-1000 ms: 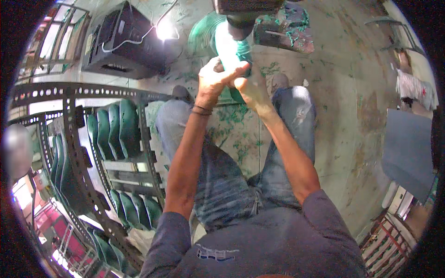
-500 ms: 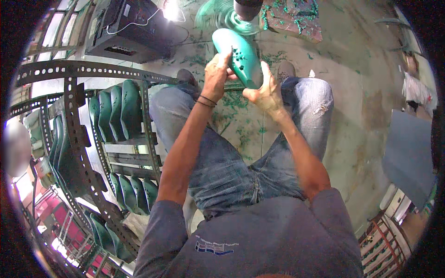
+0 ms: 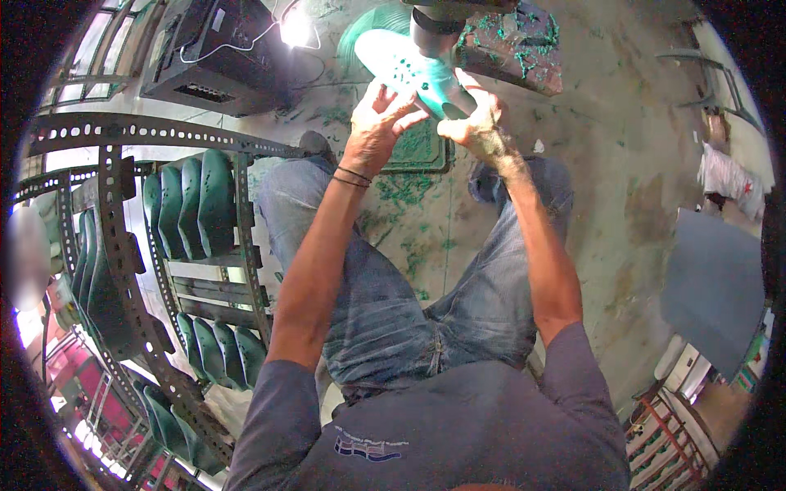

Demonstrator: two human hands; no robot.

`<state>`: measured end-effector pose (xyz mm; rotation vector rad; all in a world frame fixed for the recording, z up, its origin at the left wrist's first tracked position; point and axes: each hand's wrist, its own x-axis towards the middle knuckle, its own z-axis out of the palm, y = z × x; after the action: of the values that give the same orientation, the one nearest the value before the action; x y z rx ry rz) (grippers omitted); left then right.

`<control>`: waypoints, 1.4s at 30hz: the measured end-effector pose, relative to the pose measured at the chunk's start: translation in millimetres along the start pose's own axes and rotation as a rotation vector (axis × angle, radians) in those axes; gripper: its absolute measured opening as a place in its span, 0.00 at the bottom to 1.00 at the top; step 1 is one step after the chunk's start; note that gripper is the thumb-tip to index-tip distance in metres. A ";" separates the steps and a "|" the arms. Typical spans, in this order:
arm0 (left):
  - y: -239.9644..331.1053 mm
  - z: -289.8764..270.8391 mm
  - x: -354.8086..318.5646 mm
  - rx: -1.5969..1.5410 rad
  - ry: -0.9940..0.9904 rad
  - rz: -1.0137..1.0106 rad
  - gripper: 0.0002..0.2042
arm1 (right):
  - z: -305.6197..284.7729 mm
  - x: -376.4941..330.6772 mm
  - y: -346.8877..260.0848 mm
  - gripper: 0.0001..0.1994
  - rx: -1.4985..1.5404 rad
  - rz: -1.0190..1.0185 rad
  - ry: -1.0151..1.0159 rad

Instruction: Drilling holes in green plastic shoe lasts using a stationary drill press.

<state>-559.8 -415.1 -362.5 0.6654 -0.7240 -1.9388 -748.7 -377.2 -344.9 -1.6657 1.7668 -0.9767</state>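
Note:
A pale green clog [image 3: 401,69] with a cluster of holes in its upper is held tilted, its rounded toe up and left, below a dark cylindrical machine part [image 3: 434,34]. Behind the toe shows a spinning green wheel [image 3: 354,37], blurred by motion; whether the clog touches it I cannot tell. My right hand [image 3: 483,127] grips the heel end between thumb and fingers. At the clog's lower left edge, my left hand [image 3: 378,123] holds it with fingers and thumb apart; some fingertips are hidden.
A slotted metal rack [image 3: 123,204] on my left carries several dark green clogs [image 3: 217,200]. Beyond it stands a black box [image 3: 213,57] beside a bright lamp [image 3: 296,29]. Green shavings lie on the floor and on a block [image 3: 512,53]. A grey panel [image 3: 711,286] stands far right.
The clog has moved up and left, its toe swinging further left toward the wheel. My left hand has shifted down along its edge. My right knee has swung inward.

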 end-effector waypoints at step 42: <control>5.1 3.1 11.9 0.120 -0.019 0.098 0.25 | 6.2 2.6 -7.6 0.39 -0.061 -0.109 0.147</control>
<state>-564.1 -427.2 -358.6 0.6730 -0.8745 -1.8245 -739.5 -380.7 -342.4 -1.7842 1.8325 -1.1297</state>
